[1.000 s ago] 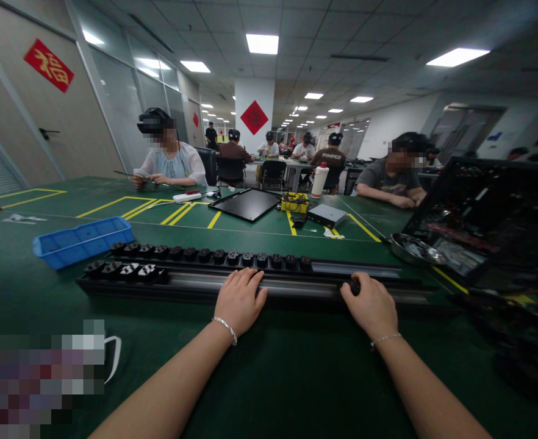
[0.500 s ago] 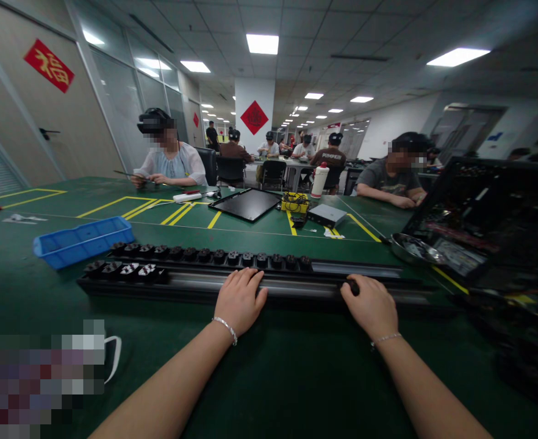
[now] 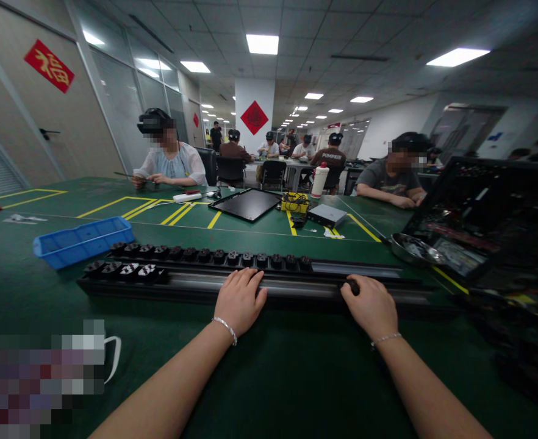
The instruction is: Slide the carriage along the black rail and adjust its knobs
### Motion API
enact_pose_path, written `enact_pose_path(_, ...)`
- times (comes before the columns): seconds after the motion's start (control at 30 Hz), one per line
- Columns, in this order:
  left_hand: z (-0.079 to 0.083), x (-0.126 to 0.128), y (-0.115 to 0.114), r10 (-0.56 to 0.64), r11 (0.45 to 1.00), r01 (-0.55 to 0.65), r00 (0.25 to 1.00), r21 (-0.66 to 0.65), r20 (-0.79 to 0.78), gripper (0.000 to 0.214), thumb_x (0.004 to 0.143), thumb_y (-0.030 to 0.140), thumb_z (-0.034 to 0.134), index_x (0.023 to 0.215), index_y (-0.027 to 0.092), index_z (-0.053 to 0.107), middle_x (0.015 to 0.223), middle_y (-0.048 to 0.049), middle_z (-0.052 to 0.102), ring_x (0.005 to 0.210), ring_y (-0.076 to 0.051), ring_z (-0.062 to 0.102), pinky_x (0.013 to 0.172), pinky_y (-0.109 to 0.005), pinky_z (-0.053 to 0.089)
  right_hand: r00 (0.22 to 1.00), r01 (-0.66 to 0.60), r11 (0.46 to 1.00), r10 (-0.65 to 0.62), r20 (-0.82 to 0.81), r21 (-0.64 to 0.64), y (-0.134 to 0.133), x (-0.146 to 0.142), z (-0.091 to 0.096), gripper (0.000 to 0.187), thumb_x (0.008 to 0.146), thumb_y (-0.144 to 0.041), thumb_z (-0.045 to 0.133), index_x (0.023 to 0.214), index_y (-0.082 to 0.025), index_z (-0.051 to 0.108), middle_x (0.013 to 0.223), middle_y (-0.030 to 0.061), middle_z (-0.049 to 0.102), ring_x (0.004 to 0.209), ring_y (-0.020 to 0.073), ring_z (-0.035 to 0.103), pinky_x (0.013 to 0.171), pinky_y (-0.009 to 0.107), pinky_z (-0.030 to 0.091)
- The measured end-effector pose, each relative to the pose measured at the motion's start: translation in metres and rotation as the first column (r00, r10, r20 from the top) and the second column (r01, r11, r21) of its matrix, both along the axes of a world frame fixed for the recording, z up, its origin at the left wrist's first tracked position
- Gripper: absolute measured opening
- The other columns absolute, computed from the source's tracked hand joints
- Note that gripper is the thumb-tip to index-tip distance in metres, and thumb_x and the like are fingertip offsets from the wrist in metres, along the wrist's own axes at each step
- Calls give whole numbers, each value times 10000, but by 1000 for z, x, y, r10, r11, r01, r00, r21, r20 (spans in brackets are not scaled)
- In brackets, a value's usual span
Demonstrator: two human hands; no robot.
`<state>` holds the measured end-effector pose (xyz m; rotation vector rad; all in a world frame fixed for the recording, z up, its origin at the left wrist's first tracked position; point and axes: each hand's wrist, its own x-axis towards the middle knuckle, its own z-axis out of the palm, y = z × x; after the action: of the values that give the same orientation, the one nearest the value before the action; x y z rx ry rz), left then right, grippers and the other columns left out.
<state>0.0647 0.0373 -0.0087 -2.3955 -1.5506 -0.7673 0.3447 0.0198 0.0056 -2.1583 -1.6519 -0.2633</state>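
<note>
Two long black rails (image 3: 196, 281) lie side by side across the green table. Small black square parts with cross-shaped tops (image 3: 218, 257) fill much of the far rail, from its left end to past the middle. At the near rail's left end sit several more of them (image 3: 129, 271), two with white on top. My left hand (image 3: 240, 299) lies on the near rail with its fingers stretched out, holding nothing visible. Farther right, my right hand (image 3: 373, 303) curls over the same rail, thumb and fingers closed on a small black part (image 3: 353, 286), mostly hidden.
A blue bin (image 3: 86, 241) stands behind the rails at left. Beyond them lie a black panel (image 3: 247, 205), a yellow box with cables (image 3: 295, 202) and a grey box (image 3: 326, 214). At right are a metal bowl (image 3: 415, 250) and an open dark case (image 3: 474, 213). Co-workers sit across.
Both my hands, the rails and the parts stay where they were. Only people far in the background have shifted slightly.
</note>
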Motion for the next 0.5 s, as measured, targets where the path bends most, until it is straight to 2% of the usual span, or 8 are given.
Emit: enact_pose_path(0.5, -1, 0, 0, -4, 1000, 4, 1000, 24, 10, 385, 875, 372, 389, 1169, 197, 564, 1204, -62, 588, 1148, -216, 496, 1017, -416, 357, 1000, -1, 1000, 1, -13, 9, 1, 2, -1, 375, 788, -376, 391, 996, -173, 628, 1058, 85, 632, 1033, 251, 519, 859, 371, 404)
